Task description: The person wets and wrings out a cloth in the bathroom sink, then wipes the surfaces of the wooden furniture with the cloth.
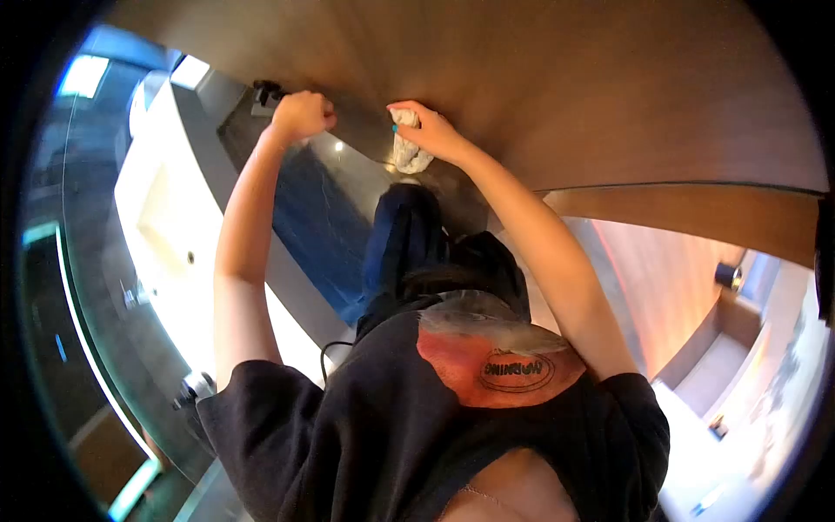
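Note:
My right hand (428, 132) is closed around a crumpled whitish cloth (410, 157), which hangs down below the thumb. It is beside the lower edge of a large brown wooden panel (565, 96). To its left, my left hand (303, 115) is curled into a fist close to the same panel. Whether anything is inside those fingers is hidden. A small dark fitting (268, 92) sits just beyond the left hand. Below both hands show my dark trousers (404, 213).
A bright white basin or counter (170, 200) runs along the left, with a glass panel (65, 270) farther out. Below lies a dark, shiny floor (317, 222). On the right are a wood-coloured surface (665, 278) and a small dark cylinder (727, 276).

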